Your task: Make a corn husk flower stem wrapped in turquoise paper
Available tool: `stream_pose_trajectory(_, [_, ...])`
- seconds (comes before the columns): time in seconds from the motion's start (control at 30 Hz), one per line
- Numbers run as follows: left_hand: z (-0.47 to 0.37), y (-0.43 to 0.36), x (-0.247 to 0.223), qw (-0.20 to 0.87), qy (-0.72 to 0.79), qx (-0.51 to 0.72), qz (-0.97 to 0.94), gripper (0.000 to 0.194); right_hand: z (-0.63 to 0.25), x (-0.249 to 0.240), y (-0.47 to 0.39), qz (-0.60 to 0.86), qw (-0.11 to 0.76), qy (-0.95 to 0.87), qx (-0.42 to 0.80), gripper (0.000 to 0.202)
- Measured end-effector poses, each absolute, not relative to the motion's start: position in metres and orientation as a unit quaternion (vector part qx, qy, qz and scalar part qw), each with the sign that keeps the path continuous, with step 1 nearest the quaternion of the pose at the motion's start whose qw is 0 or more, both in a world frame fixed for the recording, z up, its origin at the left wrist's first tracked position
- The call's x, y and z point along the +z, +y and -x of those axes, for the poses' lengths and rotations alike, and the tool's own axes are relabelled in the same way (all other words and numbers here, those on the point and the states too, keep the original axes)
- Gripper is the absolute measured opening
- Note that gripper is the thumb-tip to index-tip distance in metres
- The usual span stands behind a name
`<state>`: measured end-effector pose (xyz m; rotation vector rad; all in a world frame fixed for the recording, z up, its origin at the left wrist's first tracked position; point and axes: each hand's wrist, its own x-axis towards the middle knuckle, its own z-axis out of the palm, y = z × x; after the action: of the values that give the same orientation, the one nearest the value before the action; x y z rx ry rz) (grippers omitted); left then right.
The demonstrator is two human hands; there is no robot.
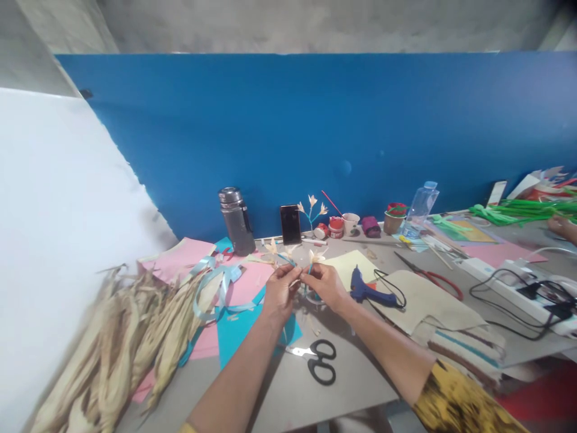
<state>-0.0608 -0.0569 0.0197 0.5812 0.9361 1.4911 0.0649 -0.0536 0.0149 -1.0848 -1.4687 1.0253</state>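
Close together over the middle of the table, both hands pinch thin blue stems that carry pale cream flowers. My left hand (281,290) is closed at the fingertips on a blue stem, with pale flowers (272,246) above it. Beside it, my right hand (325,285) has thumb and finger pressed on the stem below another cream flower (316,255). The exact point of contact between the fingertips is too small to make out. Behind the hands stands a blue-stemmed branch with several small flowers (312,210). Black-handled scissors (322,362) lie nearer the front edge.
Dried husks (117,343) and light blue ribbon (211,307) are at left. A flask (237,225) and phone (291,224) stand behind. To the right are a blue glue gun (369,290), red-handled pliers (433,278), a bottle (420,210), a power strip (509,294) and another person's hand (563,228).
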Motion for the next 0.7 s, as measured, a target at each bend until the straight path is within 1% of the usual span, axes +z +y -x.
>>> stream_pose_trajectory(0.13, [0.0605, -0.0598, 0.0235, 0.606, 0.409, 0.635, -0.249, 0.046, -0.0639, 0.0098, -0.0502, 0.450, 0.518, -0.600, 0.410, 0.022])
stream_pose_trajectory(0.33, [0.0607, -0.0635, 0.0280, 0.552, 0.401, 0.674, -0.284, 0.036, -0.0636, 0.0074, -0.0487, 0.462, 0.524, -0.597, 0.394, 0.021])
stream_pose_trajectory(0.53, [0.0618, -0.0638, 0.0267, 0.522, 0.431, 0.667, -0.310, 0.030, -0.0627, 0.0115, -0.0522, 0.458, 0.500, -0.592, 0.437, 0.024])
stream_pose_trajectory(0.7, [0.0585, -0.0622, 0.0191, 0.497, 0.438, 0.680, -0.312, 0.030, -0.0617, 0.0118, -0.0527, 0.451, 0.512, -0.576, 0.450, 0.023])
